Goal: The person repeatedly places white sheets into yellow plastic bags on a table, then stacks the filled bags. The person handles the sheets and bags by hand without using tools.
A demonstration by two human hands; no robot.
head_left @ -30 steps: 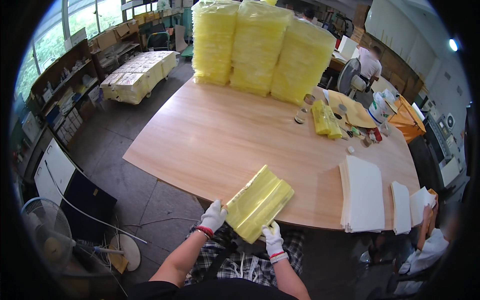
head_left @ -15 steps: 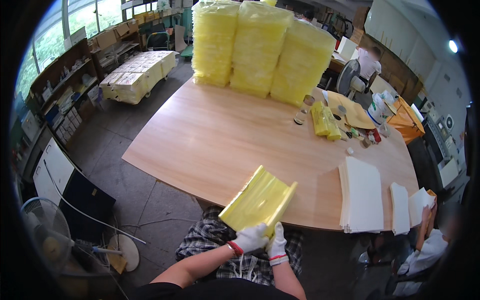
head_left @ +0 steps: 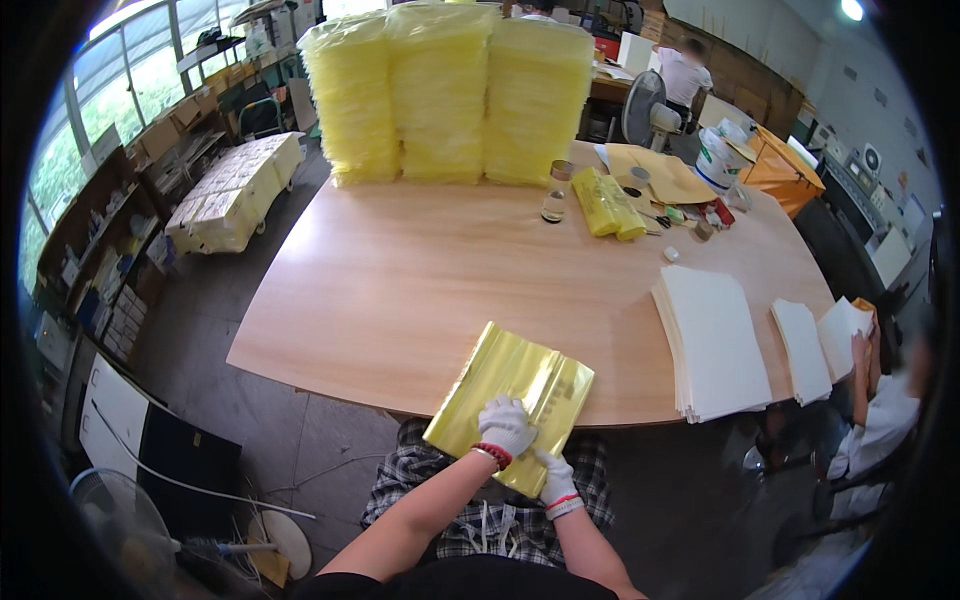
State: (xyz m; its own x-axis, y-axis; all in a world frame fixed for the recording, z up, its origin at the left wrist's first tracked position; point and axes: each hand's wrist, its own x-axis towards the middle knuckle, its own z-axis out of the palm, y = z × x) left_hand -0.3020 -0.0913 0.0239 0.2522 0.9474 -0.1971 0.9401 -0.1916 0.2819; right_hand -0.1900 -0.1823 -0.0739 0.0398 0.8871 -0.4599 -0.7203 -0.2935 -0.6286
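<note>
A stack of glossy yellow plastic sheets (head_left: 540, 372) lies at the table's near edge, partly overhanging it toward my lap. My left hand (head_left: 507, 425), in a white knit glove, rests on top of the stack with its fingers spread over the plastic. At the lower right edge, my gloved right hand (head_left: 557, 477) grips the sheets, its thumb on top and its other fingers hidden underneath. The stack lies mostly flat, with ripples running along it.
Tall yellow plastic piles (head_left: 440, 100) stand at the table's far side. Beyond the middle lie yellow rolls (head_left: 608, 203), a clear jar (head_left: 553, 205) and scissors (head_left: 657, 218). White paper stacks (head_left: 712, 345) sit at right, near a seated person (head_left: 880, 420). A fan (head_left: 125, 520) stands lower left.
The sheets were curled up at the sides and now lie flatter. My left hand has moved from their near edge onto the top. The view has shifted.
</note>
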